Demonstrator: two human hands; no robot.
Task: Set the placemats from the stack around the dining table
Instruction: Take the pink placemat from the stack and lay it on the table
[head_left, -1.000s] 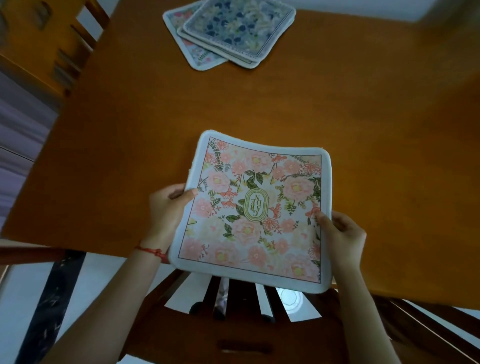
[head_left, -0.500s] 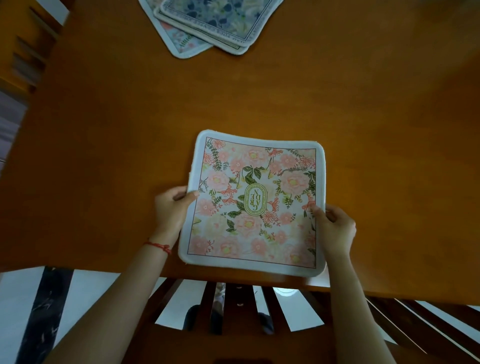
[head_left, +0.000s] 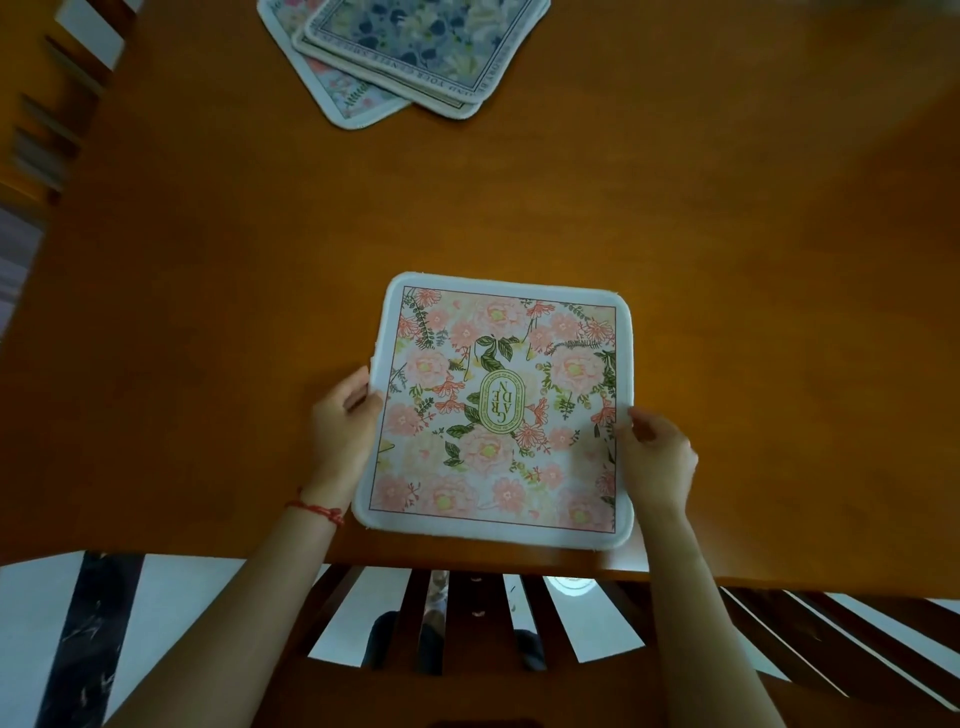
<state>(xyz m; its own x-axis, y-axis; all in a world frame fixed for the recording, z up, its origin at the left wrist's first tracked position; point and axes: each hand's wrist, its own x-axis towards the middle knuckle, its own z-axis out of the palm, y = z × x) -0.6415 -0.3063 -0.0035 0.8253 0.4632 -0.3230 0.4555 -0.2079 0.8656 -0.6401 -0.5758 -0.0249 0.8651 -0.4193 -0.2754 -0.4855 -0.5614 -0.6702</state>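
A square pink floral placemat with a white border lies flat on the orange wooden dining table, close to its near edge. My left hand grips the mat's left edge, thumb on top. On the mat's right edge my right hand pinches it the same way. The stack of placemats, a blue floral one on top, sits at the far side of the table, partly cut off by the frame.
A wooden chair with a slatted back stands tucked under the near table edge right below the mat. Another chair is at the far left. White floor with a black stripe shows below.
The placemat went from hanging over the near table edge, raised and curved, to lying flat fully on the table, pushed a little further in. Both hands kept hold of its sides.
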